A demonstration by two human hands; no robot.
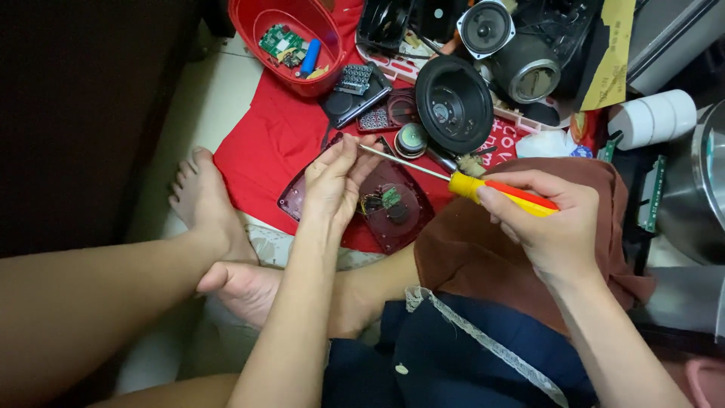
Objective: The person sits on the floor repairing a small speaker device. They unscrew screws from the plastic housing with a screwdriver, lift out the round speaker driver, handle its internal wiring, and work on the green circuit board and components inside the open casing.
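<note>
Right hand [555, 227] is closed round the yellow-and-orange handle of a screwdriver [498, 192], fingers wrapped over the top and thumb underneath. Its thin steel shaft runs up and to the left from that grip, long axis nearly level, and the tip meets the fingertips of the left hand [332, 185]. That hand is pinched together at the upper rim of a dark red translucent cover [393, 219], thumb and forefinger closed where the tip lands; whether a screw sits between them is too small to tell. So the left hand is on the work itself, while the right stands well off to the side, joined to it only by the shaft.

Inside the cover, which is a rounded, glossy plastic piece, lie a small green circuit board and a dark round part. It rests on a red cloth [264, 143] spread over the floor, by the person's bare feet. A brown cloth [483, 249] covers the lap under the right wrist. Just beyond the tip sit a black speaker cone [453, 104], matte and bowl-shaped, and a small round metal part. Farther off, a red plastic basket [264, 30] holds another green board and a blue cylinder.
</note>
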